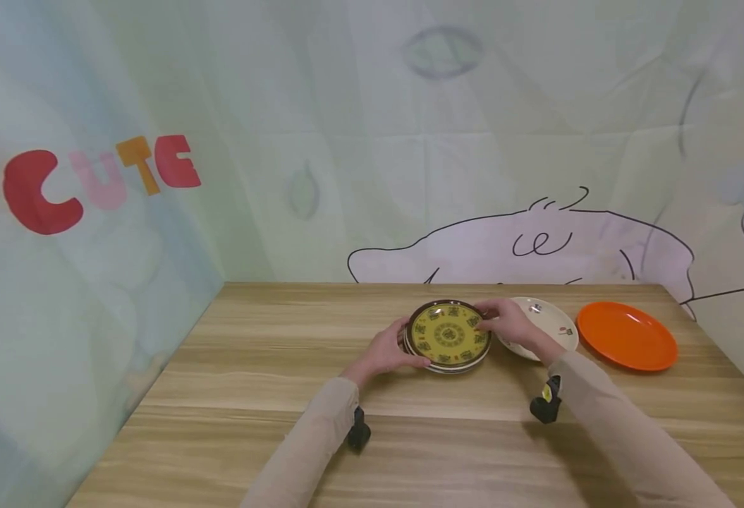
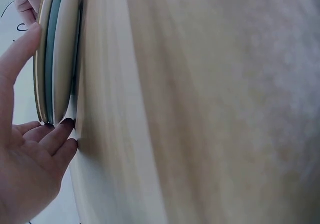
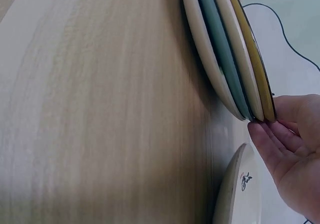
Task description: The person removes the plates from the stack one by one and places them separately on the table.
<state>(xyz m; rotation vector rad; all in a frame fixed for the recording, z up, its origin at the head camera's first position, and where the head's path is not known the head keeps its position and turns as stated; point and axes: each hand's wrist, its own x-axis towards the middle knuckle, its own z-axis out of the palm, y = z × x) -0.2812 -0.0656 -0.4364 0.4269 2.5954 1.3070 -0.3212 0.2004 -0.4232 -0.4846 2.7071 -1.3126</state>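
Note:
A stack of several plates stands near the back of the table, topped by a yellow plate [image 1: 449,334] with a dark rim and printed pattern. Under it, the right wrist view shows a cream plate [image 3: 241,39], a teal plate [image 3: 220,39] and a pale plate [image 3: 202,39] at the bottom. My left hand [image 1: 384,351] grips the stack's left side, its thumb along the front rim and fingers round the edge. On the opposite side my right hand [image 1: 508,321] holds the stack, thumb over the top plate's rim and fingers at the edge below.
Just right of the stack lies a white plate [image 1: 554,321] with small printed figures, partly behind the right hand and wrist. Farther right is an orange oval plate [image 1: 627,336]. A printed cloth backdrop [image 1: 321,141] rises behind the wooden table [image 1: 270,339].

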